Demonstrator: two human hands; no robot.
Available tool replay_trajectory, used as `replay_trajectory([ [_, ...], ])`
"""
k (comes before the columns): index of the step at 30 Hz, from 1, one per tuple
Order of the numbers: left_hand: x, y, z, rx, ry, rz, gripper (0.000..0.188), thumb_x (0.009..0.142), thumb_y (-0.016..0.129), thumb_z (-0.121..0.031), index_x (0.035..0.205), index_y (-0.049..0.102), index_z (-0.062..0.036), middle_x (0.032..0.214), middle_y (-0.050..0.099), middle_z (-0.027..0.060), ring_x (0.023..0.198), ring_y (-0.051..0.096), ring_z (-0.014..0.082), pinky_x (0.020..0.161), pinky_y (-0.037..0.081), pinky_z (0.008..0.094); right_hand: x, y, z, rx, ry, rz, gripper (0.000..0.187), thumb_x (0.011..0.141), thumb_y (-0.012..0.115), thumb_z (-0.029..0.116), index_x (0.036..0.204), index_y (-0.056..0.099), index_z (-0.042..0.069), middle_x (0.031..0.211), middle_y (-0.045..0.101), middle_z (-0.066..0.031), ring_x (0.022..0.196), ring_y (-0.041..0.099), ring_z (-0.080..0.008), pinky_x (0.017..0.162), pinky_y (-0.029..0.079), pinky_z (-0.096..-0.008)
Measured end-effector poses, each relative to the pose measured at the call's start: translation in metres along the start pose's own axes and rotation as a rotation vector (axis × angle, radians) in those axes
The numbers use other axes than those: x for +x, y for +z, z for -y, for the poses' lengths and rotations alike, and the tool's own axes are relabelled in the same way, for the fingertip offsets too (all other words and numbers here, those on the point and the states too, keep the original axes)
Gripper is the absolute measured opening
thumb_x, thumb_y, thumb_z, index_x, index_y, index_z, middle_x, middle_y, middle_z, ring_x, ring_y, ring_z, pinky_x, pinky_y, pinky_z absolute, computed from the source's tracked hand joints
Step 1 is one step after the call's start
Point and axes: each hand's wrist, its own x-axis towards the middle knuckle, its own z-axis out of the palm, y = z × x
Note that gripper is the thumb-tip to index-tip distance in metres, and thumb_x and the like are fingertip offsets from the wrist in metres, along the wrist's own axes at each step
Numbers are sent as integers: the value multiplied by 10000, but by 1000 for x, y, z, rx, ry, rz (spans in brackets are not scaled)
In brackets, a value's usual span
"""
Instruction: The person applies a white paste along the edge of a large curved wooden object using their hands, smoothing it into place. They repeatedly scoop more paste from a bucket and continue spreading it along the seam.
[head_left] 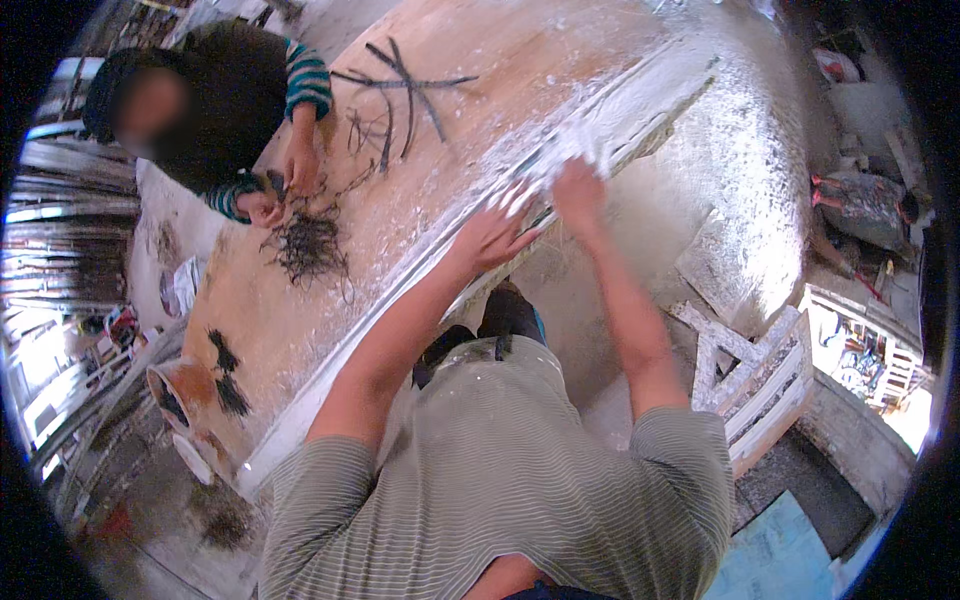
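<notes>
A long, narrow strip coated in white plaster-like material [640, 120] runs diagonally along the near edge of the brown work surface [440, 140]. My left hand [490, 235] rests over this strip, fingers spread and whitened at the tips. Just to its right, my right hand [578, 195] is at the strip's edge, smeared by motion. White material shows around its fingertips, and whether the fingers grip anything is hidden by the blur.
Across the surface, a person in striped sleeves [308, 80] handles dark tangled strands [310, 240]. Dark strips [405, 85] lie crossed beyond. Small dark bundles [230, 395] sit near a clay-coloured pot [185, 385]. At right stands a white-spattered wooden frame [765, 385]; another person [865, 205] is farther off.
</notes>
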Motion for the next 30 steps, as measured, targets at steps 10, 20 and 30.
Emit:
replay_trajectory([
  [10, -73, -5, -11, 214, 107, -52, 624, 973, 369, -503, 1393, 422, -44, 1506, 329, 136, 1400, 280, 279, 1141, 257, 395, 69, 1, -48, 84, 280, -32, 390, 914, 484, 305, 1045, 590, -46, 1080, 594, -275, 1011, 594, -412, 871, 484, -507],
  [20, -372, -33, 13, 109, -215, 124, 614, 977, 400, -477, 1445, 359, -82, 1487, 329, 166, 1391, 285, 325, 1116, 298, 425, -181, 51, 190, -39, -203, 9, 520, 908, 506, 358, 1186, 547, -79, 1228, 542, -317, 1135, 535, -483, 932, 444, -566],
  [30, -469, -47, 11, 80, -418, 71, 630, 967, 445, -440, 1419, 375, -7, 1513, 273, 201, 1424, 208, 364, 1131, 275, 437, -209, 21, 241, 78, -336, -113, 492, 802, 641, 372, 1055, 609, -49, 1027, 600, -273, 976, 595, -407, 826, 494, -504],
])
